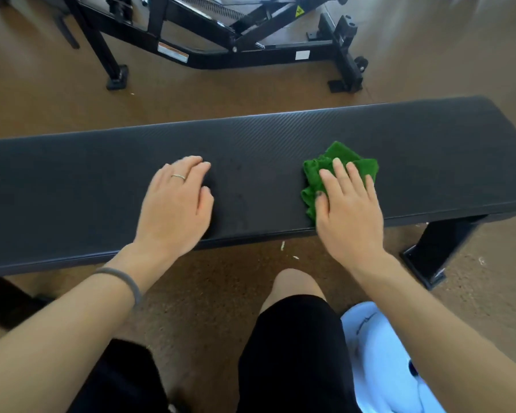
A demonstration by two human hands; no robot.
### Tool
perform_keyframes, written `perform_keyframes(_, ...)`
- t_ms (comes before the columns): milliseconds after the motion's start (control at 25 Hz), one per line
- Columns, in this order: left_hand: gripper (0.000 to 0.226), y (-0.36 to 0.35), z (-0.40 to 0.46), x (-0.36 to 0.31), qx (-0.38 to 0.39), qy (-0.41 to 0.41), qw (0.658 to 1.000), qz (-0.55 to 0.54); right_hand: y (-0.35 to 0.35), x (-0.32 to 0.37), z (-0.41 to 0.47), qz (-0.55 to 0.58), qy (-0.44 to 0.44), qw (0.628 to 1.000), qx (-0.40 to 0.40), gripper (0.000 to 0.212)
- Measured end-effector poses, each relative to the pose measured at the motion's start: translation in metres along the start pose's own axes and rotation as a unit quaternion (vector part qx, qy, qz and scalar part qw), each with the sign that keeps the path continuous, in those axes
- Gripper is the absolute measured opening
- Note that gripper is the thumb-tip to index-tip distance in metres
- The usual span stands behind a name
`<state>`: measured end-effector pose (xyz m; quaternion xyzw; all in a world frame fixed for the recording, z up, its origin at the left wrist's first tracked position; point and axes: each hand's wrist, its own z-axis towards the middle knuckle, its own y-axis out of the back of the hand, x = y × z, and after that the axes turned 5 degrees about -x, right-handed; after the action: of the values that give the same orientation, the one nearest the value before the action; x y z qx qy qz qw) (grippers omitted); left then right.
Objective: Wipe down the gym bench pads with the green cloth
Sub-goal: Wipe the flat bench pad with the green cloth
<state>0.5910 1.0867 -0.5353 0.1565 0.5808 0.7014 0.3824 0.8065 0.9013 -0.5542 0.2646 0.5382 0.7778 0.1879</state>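
Right hand (pixel 347 216) presses flat, fingers straight, on green cloth (pixel 337 168) on black pad (pixel 280 138); relaxed left hand (pixel 176 204) rests at its nine o'clock.

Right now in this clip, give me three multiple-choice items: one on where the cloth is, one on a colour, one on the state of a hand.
1. Where does the green cloth lie?
A. on the floor
B. on the bench pad, under the right hand
C. under the left hand

2. What colour is the bench pad?
A. black
B. red
C. white

3. How is the left hand?
A. clenched round the cloth
B. lifted off the bench
C. resting flat on the pad, holding nothing

Answers: 1 B, the right hand's fingers press the cloth onto the pad. 2 A, the padded top is black. 3 C, its fingers lie straight on bare pad.
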Motion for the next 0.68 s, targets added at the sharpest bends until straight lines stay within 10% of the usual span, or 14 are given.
perform_keyframes(680,0.05,0.005,-0.017,0.065,0.004,0.061,0.998,-0.014,-0.033,0.165,0.01,0.016,0.107,0.993,0.051,0.048)
